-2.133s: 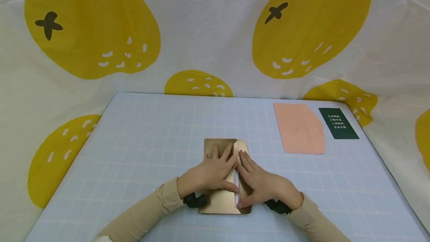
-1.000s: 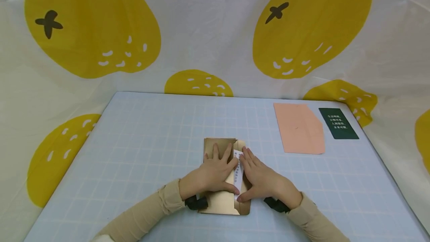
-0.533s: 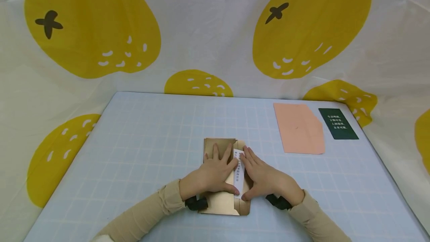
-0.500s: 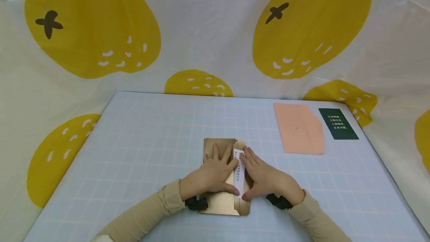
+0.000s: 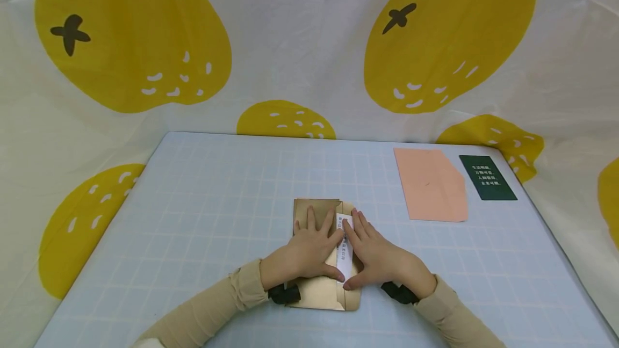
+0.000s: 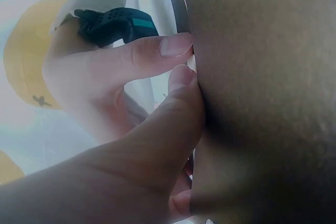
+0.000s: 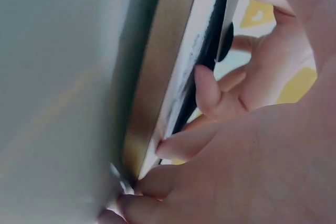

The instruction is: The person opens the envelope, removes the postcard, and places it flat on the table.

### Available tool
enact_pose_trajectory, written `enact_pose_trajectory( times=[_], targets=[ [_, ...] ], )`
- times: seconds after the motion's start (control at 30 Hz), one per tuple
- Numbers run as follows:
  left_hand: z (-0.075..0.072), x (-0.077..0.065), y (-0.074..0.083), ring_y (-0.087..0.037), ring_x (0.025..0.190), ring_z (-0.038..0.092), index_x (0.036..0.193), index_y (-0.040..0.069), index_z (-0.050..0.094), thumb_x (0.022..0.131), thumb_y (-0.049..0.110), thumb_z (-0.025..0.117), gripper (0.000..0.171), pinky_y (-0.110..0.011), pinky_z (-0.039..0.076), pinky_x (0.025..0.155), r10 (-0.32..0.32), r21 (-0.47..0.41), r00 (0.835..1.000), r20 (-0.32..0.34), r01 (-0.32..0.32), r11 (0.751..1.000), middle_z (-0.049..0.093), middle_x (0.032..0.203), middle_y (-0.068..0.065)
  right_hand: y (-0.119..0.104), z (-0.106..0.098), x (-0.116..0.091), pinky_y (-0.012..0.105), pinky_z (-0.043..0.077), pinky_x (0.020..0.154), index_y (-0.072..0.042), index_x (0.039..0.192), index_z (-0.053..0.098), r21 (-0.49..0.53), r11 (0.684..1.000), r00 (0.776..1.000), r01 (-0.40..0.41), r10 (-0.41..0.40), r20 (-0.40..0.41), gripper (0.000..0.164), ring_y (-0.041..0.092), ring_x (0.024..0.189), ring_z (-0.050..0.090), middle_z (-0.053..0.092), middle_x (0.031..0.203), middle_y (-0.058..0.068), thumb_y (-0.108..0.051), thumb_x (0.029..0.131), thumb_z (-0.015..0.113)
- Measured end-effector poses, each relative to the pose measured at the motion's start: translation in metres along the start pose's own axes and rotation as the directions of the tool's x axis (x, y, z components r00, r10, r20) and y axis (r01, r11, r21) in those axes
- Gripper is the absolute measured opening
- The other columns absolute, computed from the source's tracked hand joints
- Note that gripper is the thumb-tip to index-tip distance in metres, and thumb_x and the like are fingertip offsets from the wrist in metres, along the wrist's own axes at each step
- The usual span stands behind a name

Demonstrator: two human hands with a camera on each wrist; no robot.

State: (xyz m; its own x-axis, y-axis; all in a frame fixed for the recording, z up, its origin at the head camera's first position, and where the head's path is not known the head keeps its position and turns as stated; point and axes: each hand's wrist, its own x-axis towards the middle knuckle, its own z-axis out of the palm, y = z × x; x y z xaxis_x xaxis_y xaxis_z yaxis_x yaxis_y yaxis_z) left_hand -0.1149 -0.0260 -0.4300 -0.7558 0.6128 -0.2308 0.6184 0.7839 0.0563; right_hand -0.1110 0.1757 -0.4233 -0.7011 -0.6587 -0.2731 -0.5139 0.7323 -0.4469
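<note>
Across the upper half of the frame and down both sides, a pale, creased cloth with a yellow fruit print, large at upper left and upper right with dark cross-shaped marks, cut off at top centre of the table edge and at the right border. Below, over the lower middle, a light blue tabletop with a pale grid. Right of centre, a flat peach-pink sheet, upper right corner slanted, and just beside it, farther right, a dark green card with four lines of white characters.
</note>
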Motion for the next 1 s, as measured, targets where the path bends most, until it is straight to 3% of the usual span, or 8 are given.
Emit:
enact_pose_trajectory(
  times=[0.43,0.7,1.0],
  targets=[
    [0.002,0.000,0.000,-0.063,0.137,0.017,0.159,0.024,0.022,0.075,0.082,0.054,0.107,-0.073,0.040,0.090,0.000,-0.017,1.000,-0.003,0.000,1.000,0.009,0.163,-0.021,-0.004,0.001,0.003,0.059,0.017,0.115,0.009,0.154,0.013,-0.027,0.999,0.999,-0.036,0.036,-0.007,0.122,0.047,0.147,-0.006,-0.009,0.158,0.035,-0.039,0.069,0.085],
    [-0.001,0.001,0.000,-0.063,0.137,0.020,0.142,0.022,0.040,0.074,0.082,0.056,0.092,-0.072,0.040,0.090,-0.001,-0.023,1.000,0.000,0.001,1.000,0.011,0.163,-0.022,0.006,-0.003,0.005,0.059,0.021,0.114,0.007,0.155,0.014,-0.019,1.000,1.000,-0.025,0.025,0.012,0.120,0.046,0.148,-0.003,-0.005,0.159,0.033,-0.035,0.069,0.086],
    [0.000,0.001,0.003,-0.063,0.136,0.023,0.133,0.021,0.045,0.073,0.083,0.055,0.087,-0.070,0.044,0.086,-0.004,0.032,1.000,-0.020,0.005,0.999,0.017,0.162,-0.022,0.016,-0.006,0.003,0.061,0.023,0.112,0.006,0.156,0.014,0.025,1.000,1.000,0.012,-0.012,0.012,0.121,0.044,0.148,-0.002,-0.004,0.160,0.031,-0.037,0.070,0.088]
  ],
)
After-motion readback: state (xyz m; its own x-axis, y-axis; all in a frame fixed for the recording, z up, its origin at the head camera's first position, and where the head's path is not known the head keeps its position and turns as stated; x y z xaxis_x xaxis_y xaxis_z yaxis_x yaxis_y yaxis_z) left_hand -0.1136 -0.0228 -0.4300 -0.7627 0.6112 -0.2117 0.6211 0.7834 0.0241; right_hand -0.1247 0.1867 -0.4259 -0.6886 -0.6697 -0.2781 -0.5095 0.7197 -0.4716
